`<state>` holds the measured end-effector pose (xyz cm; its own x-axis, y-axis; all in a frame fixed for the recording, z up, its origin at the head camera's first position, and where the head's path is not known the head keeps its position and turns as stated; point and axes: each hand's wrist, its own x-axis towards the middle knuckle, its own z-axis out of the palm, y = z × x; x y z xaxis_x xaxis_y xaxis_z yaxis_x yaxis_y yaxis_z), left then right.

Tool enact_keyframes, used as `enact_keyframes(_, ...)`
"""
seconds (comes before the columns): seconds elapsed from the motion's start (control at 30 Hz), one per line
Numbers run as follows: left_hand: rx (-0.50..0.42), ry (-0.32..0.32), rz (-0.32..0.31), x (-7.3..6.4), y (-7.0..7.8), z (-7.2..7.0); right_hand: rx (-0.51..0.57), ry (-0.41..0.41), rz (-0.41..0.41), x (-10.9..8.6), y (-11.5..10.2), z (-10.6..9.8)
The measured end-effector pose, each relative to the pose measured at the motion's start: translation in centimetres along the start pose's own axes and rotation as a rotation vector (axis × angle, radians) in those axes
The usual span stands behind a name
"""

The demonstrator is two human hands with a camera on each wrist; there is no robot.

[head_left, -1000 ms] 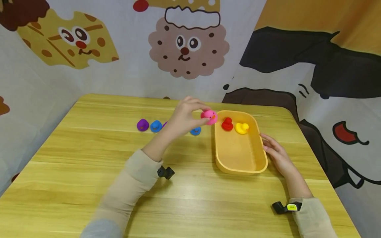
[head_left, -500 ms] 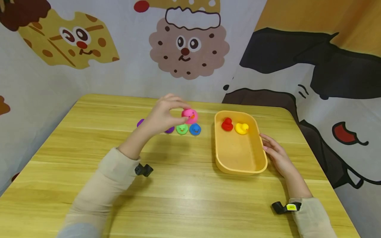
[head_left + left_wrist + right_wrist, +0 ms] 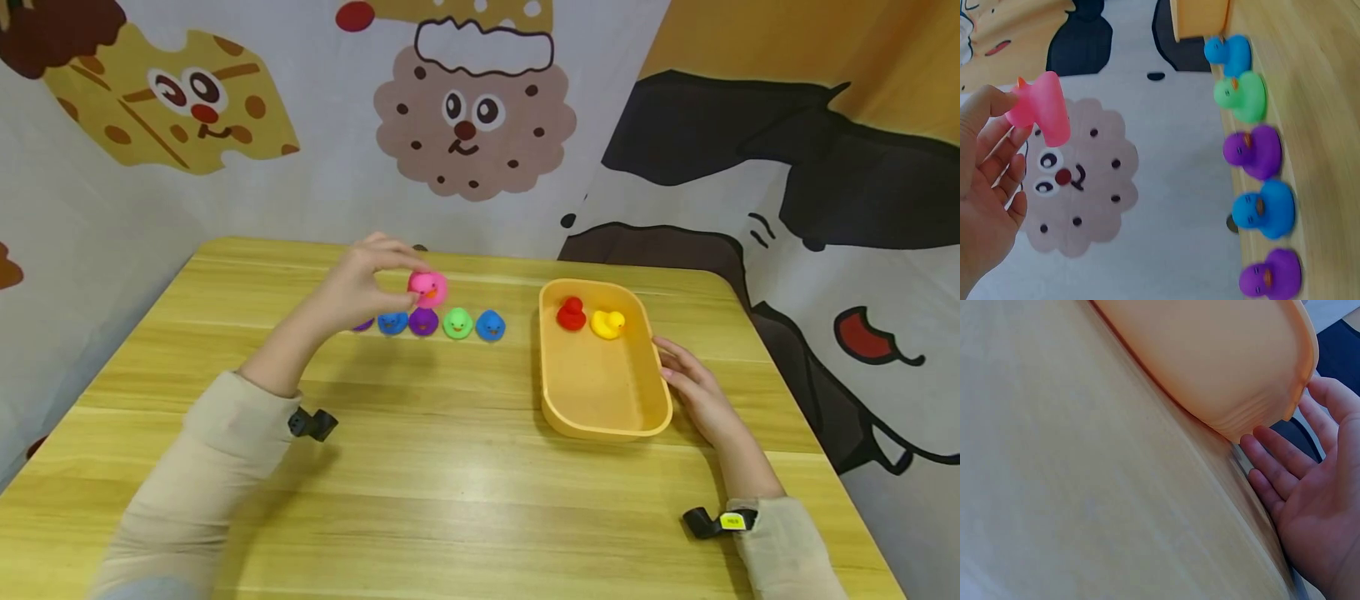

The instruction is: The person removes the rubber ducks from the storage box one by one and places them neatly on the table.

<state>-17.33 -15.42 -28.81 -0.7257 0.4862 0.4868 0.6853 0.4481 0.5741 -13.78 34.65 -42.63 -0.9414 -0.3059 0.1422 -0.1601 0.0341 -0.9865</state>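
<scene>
Near centre, the left hand (image 3: 356, 287) is pinching a pink rubbery duck (image 3: 431, 288) (ideally squeezing lightly); the relaxed right hand (image 3: 699, 394) is touching an orange plastic tray (image 3: 602, 379).

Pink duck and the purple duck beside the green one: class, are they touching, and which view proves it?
Apart: the left wrist view shows the pink duck held up, with a wide stretch of backdrop between it and the purple duck.

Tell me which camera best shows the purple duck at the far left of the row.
The left wrist view: nothing covers the purple duck there, and its beak and eyes show. In the head view, the left hand hides most of it, leaving a sliver. The right wrist view does not show it.
</scene>
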Motion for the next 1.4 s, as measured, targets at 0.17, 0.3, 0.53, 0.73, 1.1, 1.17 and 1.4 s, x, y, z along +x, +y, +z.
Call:
enact_keyframes(0.17,-0.002,-0.025,-0.064,-0.9,-0.8,-1.3,0.003,0.000,-0.010,0.0,0.1,0.0)
enact_keyframes(0.3,-0.004,-0.034,-0.112,-1.7,-1.5,-2.2,0.000,-0.001,-0.019,0.0,0.2,0.0)
enact_keyframes(0.53,0.002,-0.044,-0.189,-2.8,-2.9,-3.5,-0.024,0.001,-0.016,0.0,0.2,-0.1)
enact_keyframes(0.73,0.008,-0.046,-0.226,-3.7,-3.9,-4.7,-0.031,-0.003,-0.012,0.0,0.2,-0.1)
enact_keyframes(1.1,-0.003,-0.042,-0.325,-5.1,-6.1,-6.2,-0.015,-0.003,-0.029,0.0,0.3,-0.1)
enact_keyframes(1.17,-0.009,-0.045,-0.342,-5.3,-6.5,-6.4,-0.009,-0.007,-0.026,0.0,0.2,-0.1)
enact_keyframes(1.4,-0.006,-0.069,-0.375,-6.1,-7.9,-6.8,0.003,-0.003,-0.017,0.0,0.2,0.0)
